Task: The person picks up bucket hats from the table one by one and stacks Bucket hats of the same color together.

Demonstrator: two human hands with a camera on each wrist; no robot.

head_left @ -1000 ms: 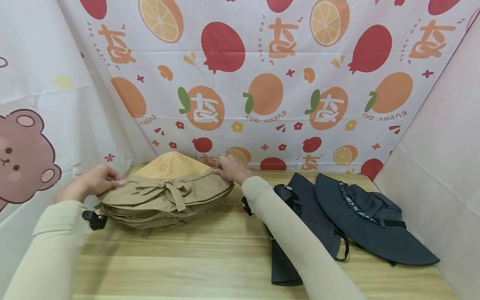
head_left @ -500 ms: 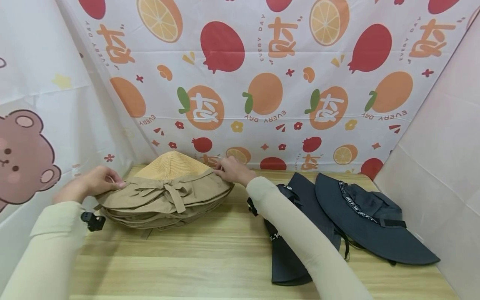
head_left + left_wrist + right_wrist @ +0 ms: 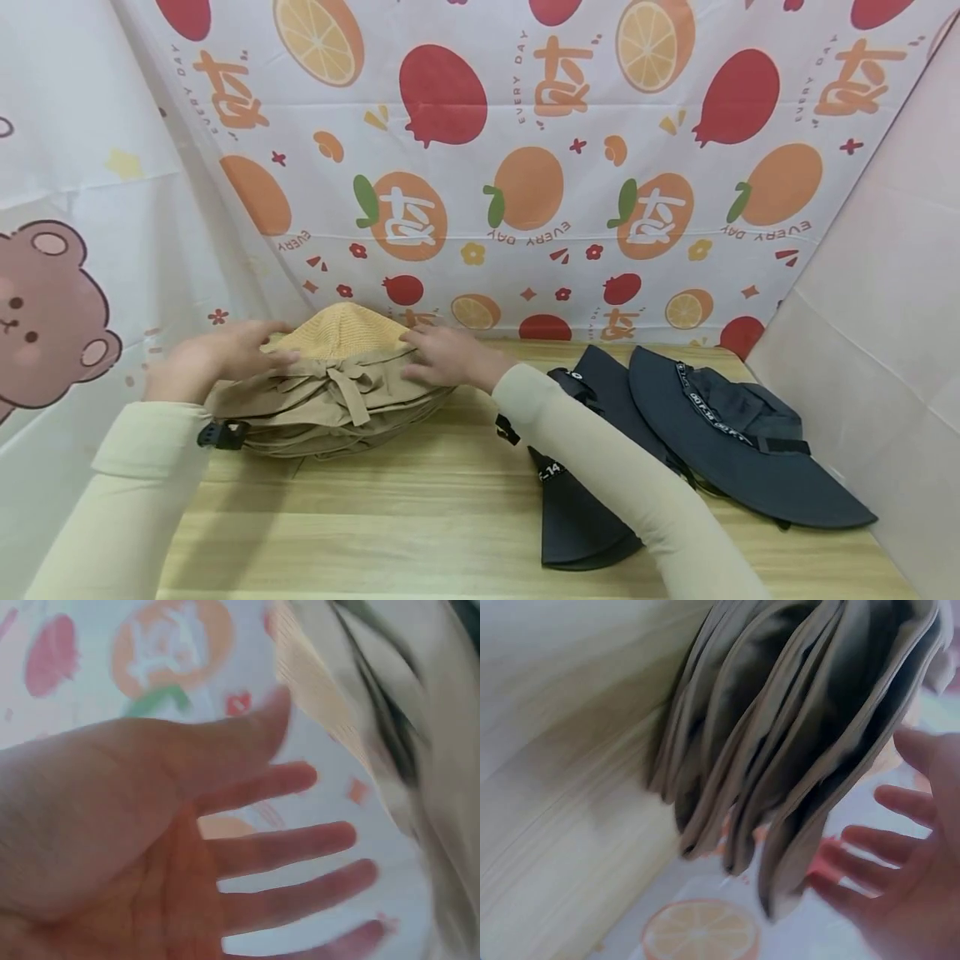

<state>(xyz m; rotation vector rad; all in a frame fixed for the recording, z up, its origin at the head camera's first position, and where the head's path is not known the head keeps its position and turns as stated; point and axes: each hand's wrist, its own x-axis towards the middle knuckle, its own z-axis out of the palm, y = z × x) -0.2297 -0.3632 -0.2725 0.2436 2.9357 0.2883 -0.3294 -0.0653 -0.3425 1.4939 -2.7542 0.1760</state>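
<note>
Both hands are sliding inward from the brim edges, the left hand [image 3: 213, 357] and right hand [image 3: 442, 357] lying flat-fingered, steadying the tan hat stack [image 3: 337, 392] at ten o'clock on the wooden table [image 3: 420, 517].

Two bare hands and two long cream sleeves are shown.

Each forearm is covered to the wrist by a close-fitting, plain sleeve of pale cream cloth, the left sleeve [image 3: 127, 492] and the right sleeve [image 3: 622, 483] alike, with no print, buttons or cuffs to be made out. A small black clip-like fitting [image 3: 221, 434] is seen by the left wrist. The left hand [image 3: 217, 360] and right hand [image 3: 442, 357] are ungloved; no rings or watch are seen.
</note>
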